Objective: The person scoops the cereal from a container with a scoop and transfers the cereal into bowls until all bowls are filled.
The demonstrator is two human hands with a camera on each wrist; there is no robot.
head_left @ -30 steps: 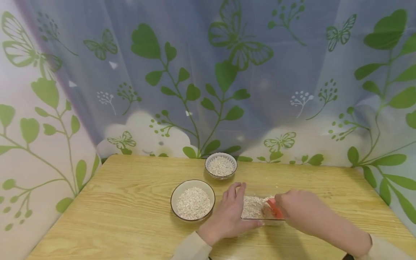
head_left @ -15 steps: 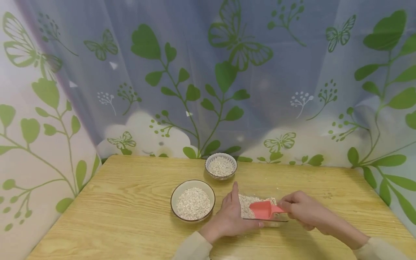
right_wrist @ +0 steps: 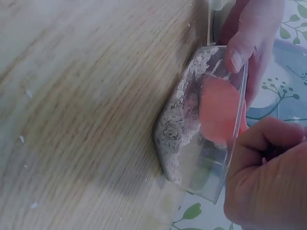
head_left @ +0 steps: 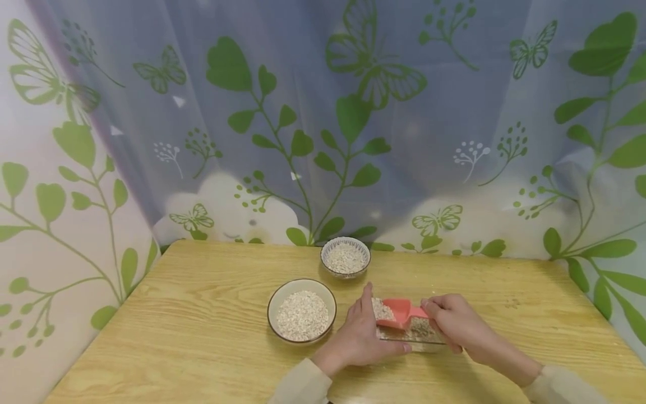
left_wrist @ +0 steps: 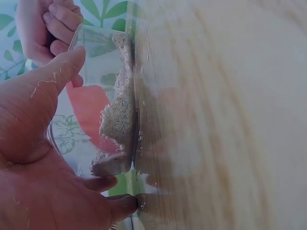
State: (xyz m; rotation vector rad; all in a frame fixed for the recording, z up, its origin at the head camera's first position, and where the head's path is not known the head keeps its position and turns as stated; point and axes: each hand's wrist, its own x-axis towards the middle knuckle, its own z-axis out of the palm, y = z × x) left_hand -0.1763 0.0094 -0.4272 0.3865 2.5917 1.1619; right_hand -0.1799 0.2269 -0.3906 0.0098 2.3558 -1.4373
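Note:
A clear rectangular box [head_left: 419, 349] of oat flakes stands on the table. My left hand [head_left: 360, 336] holds its left end, thumb along the near wall and fingers around the end. My right hand [head_left: 461, 322] grips the handle of a red scoop [head_left: 402, 312]. The scoop's blade is down inside the box, tilted toward the left end, with flakes at its mouth. In the left wrist view the oats [left_wrist: 117, 117] lie unevenly along the box floor. Through the clear wall, the right wrist view shows the scoop's red blade [right_wrist: 218, 108] close to my left thumb [right_wrist: 237, 57].
Left of the box stands a larger dark-rimmed bowl [head_left: 272, 308] with oats in it. Behind is a smaller patterned bowl [head_left: 365, 255], also holding oats. The wooden table [head_left: 202, 314] ends at a printed curtain [head_left: 282, 140]. A few loose flakes [right_wrist: 33, 205] lie on the wood.
The right hand first had the scoop down at the box's right end, then raised it and brought it left into the oats near the left hand. The left hand has stayed at the box.

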